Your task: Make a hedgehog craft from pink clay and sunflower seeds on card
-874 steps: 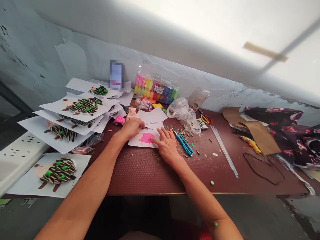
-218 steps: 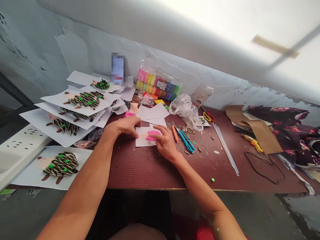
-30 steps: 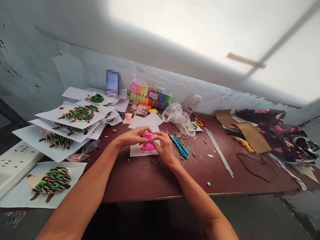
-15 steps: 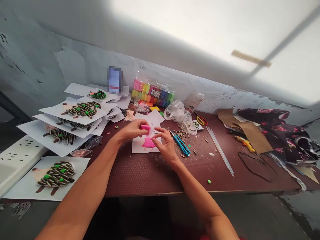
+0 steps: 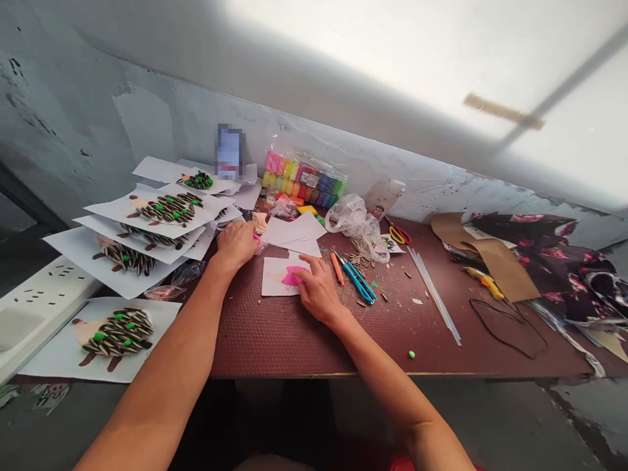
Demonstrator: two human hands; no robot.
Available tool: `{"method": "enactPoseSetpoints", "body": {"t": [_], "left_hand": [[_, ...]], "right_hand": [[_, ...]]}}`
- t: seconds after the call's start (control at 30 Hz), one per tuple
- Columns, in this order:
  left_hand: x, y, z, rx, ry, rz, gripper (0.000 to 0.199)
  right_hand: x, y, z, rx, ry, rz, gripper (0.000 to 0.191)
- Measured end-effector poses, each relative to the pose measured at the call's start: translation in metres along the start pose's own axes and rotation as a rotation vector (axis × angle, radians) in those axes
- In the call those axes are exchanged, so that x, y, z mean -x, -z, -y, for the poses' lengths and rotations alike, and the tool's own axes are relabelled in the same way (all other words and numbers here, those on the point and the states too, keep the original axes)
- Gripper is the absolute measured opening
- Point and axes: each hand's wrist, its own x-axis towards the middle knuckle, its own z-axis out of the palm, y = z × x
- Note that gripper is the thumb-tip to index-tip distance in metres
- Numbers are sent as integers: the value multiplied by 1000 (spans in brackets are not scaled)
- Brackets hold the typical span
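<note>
Right hand (image 5: pixel 318 291) open, fingertips (image 5: pixel 305 275) pressing the white paper sheet (image 5: pixel 275 281) beside the pink clay shape (image 5: pixel 293 277); sheet sits at 12 o'clock. Left hand (image 5: pixel 237 243) curled at 11 o'clock, pink clay bit (image 5: pixel 256 237) at its fingers, grip unclear. Flat pressure should keep the sheet from sliding; blue utility knife (image 5: pixel 357 281) lies clear at 2 o'clock.

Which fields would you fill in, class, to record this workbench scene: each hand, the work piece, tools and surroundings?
Left hand: beside pink clay bit
Right hand: on paper sheet
Work piece: pink clay shape, on that sheet
Tools: blue cutter
Nearby: sunflower seeds, clay pack
Finished: seed pictures
Surface: maroon table
</note>
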Motion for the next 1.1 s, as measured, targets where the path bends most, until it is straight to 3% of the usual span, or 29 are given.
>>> {"method": "enactPoseSetpoints", "body": {"t": [0.1,0.27,0.4,0.7,0.93,1.1], "left_hand": [[-1,6,-6,32,-61,-76,32],[-1,8,-16,285,-218,211,20],[-1,4,-17,280,-337,289,19],[-1,-2,-18,195,-344,311,13],[-3,-5,-18,186,-351,331,14],[-3,-7,-18,197,-338,317,12]], "right_hand": [[1,1,3,66,31,16,26],[0,3,8,142,72,57,22],[0,4,12,169,91,84,22],[-2,-4,17,243,113,104,24],[1,-3,4,38,-11,7,28],[2,-4,3,38,6,-37,32]]}}
